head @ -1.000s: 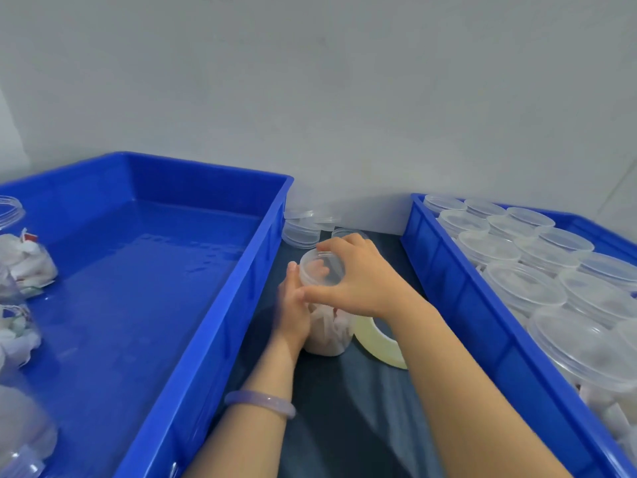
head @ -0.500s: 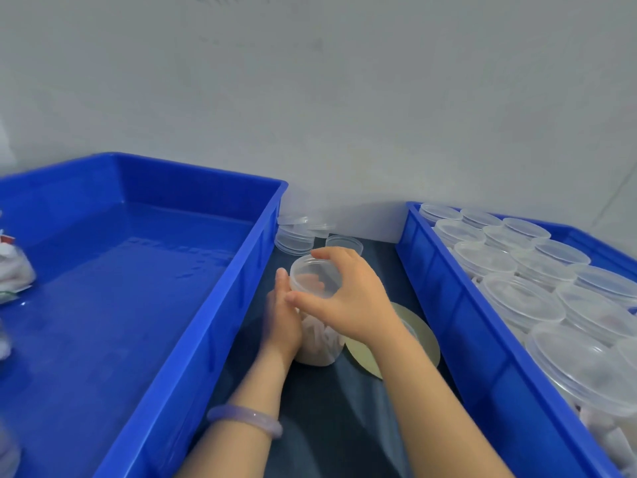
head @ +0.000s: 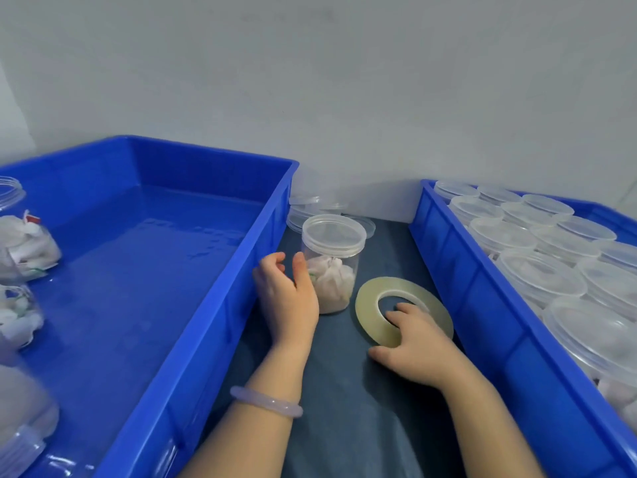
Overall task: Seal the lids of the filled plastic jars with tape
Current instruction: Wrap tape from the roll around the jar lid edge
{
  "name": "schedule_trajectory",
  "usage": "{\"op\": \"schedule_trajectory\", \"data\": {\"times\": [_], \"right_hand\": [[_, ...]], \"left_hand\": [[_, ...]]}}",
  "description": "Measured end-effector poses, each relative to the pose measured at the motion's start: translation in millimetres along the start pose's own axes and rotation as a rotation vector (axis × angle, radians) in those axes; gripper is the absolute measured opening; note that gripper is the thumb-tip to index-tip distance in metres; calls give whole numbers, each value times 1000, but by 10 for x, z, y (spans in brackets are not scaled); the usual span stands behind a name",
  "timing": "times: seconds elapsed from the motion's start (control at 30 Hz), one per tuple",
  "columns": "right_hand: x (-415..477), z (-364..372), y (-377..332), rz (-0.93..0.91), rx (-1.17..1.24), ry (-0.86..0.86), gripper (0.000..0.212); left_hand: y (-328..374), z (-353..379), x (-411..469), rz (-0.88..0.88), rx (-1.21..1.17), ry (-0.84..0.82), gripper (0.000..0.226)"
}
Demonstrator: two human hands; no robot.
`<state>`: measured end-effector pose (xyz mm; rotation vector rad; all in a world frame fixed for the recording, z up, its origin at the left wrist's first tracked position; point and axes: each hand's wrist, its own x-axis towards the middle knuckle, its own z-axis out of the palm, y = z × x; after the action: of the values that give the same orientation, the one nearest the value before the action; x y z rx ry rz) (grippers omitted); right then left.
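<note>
The jar [head: 332,267] is standing on the cloth [head: 344,408], with the left tray [head: 234,305] lying at its nine o'clock and the right tray [head: 482,322] at three. The tape roll [head: 367,298] is lying flat at four o'clock, and spare lids [head: 306,207] are sitting at eleven.

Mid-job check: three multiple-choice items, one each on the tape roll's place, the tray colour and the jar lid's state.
1. Where is the tape roll relative to the filled jar?
A. on top of it
B. flat on the dark cloth, right of it
C. behind it
2. What colour are the left tray and right tray?
A. blue
B. green
C. grey
3. The jar's lid is:
A. lying beside it
B. on the jar
C. tilted half off
Answers: 1 B, it lies flat under the right hand; 2 A, both walls are blue; 3 B, it caps the jar.
</note>
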<state>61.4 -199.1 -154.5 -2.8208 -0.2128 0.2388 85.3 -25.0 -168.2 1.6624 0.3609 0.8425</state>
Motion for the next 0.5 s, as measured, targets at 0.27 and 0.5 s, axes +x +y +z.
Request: {"op": "schedule_trajectory", "data": {"times": [0.27, 0.5], "right_hand": [[-71, -31, -35, -88, 362, 231, 20], [-90, 18, -118, -186, 595, 319, 34]], "left_hand": [[97, -58, -423, 128, 45, -698, 47], [175, -51, -458, -26, -167, -621, 45]]}}
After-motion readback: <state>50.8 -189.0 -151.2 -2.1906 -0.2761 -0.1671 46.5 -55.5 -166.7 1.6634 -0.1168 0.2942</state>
